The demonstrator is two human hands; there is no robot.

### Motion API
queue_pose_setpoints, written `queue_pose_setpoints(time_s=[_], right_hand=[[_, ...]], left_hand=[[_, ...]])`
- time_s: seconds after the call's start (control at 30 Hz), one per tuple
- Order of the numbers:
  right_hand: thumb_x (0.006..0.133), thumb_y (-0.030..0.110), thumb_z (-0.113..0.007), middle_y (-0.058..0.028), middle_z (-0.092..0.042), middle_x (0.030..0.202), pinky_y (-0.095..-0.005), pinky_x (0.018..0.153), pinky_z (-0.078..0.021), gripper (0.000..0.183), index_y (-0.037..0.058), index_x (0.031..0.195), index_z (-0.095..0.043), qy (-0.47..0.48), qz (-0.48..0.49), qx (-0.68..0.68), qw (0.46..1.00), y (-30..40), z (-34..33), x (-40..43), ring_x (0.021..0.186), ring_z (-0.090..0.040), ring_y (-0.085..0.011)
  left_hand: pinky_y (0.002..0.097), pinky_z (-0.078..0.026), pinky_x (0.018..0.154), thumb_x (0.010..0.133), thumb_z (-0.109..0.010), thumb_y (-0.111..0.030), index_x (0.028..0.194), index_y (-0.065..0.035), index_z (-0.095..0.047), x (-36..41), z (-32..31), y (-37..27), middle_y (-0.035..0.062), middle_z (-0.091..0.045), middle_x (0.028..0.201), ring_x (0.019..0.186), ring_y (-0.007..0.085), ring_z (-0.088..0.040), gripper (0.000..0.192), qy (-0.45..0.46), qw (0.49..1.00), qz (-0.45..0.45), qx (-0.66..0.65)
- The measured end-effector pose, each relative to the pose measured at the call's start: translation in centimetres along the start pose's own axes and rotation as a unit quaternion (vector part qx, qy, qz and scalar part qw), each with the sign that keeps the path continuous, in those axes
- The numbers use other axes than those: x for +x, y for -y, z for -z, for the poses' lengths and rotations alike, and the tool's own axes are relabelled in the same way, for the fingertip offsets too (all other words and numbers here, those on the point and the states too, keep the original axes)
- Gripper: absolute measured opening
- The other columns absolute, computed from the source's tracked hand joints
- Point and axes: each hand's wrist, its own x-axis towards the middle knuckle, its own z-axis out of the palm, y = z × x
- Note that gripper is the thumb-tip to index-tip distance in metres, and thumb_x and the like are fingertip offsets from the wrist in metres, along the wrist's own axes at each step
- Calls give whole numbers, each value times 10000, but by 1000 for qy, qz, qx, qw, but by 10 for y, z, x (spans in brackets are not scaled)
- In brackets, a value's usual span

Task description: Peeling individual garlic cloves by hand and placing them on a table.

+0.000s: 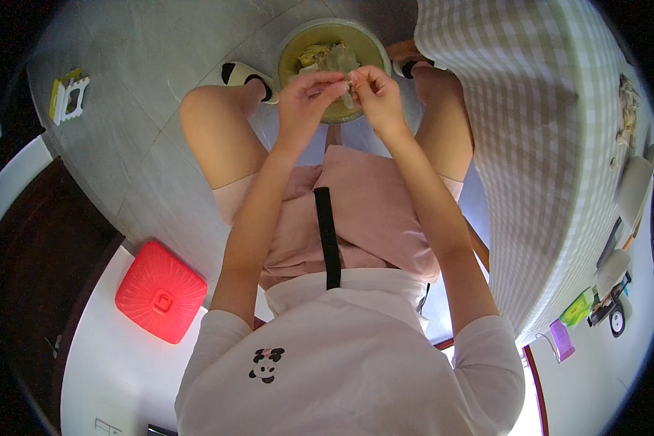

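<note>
My left hand (308, 95) and my right hand (380, 97) meet over a yellow-green plastic basin (381, 57) on the floor. Between their fingertips is a small pale piece (349, 86), pinched from both sides; it is too small and blurred to name. The thumb and forefinger of each hand come together on it, and a thin translucent strip seems to hang below. Inside the basin lie a yellowish crumpled scrap (315, 54) and a translucent, film-like scrap (342, 57). My hands hide part of the near rim.
A table with a checked cloth (523, 109) rises on my right, with several items along its top. On the left are a small white-and-yellow plastic stool (72, 100) and a red square lid-like object (162, 294). My slippered feet (250, 76) flank the basin on grey tiles.
</note>
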Motion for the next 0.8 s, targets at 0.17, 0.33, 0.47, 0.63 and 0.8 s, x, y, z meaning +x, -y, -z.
queue_pose_setpoints(time_s=[0.17, 0.33, 0.47, 0.63, 0.8], right_hand=[[802, 112, -502, 37, -421, 565, -202, 475, -312, 127, 19, 716, -513, -23, 69, -69, 995, -6, -1, -1, 538, -372, -42], [810, 108, -486, 38, -411, 568, -197, 480, -302, 135, 26, 706, -508, -21, 35, -19, 999, -1, -6, -5, 539, -359, -40], [822, 113, -466, 38, -414, 574, -191, 486, -299, 140, 41, 710, -509, -25, 19, 29, 999, 1, -7, -7, 540, -362, -43], [826, 120, -463, 33, -432, 586, -187, 470, -303, 137, 45, 720, -507, -8, -3, 80, 997, 9, -11, -11, 522, -377, -47], [830, 127, -461, 16, -448, 589, -188, 442, -306, 142, 38, 729, -505, -1, -33, 112, 993, 8, -12, -8, 503, -386, -52]], left_hand=[[197, -417, 668, 688, -612, -8, 805, -9, -612, 0, 2, 4, 53, -592, 825, 736, 99, -534, 116, 19, 1000, -10, 10], [204, -415, 655, 679, -606, 13, 760, 5, -613, -2, 0, 1, 56, -581, 810, 740, 106, -529, 82, 13, 998, -54, 29], [202, -418, 651, 698, -594, 0, 763, 17, -607, 0, 1, 7, 53, -572, 803, 723, 106, -528, 69, 7, 994, -92, 52], [211, -442, 669, 732, -572, -24, 810, 28, -596, 1, 1, 8, 54, -570, 817, 724, 111, -539, 97, -21, 998, -12, -57], [225, -453, 694, 756, -550, -34, 846, 36, -583, 0, 2, 5, 70, -575, 838, 737, 116, -549, 119, -32, 997, 32, -65]])
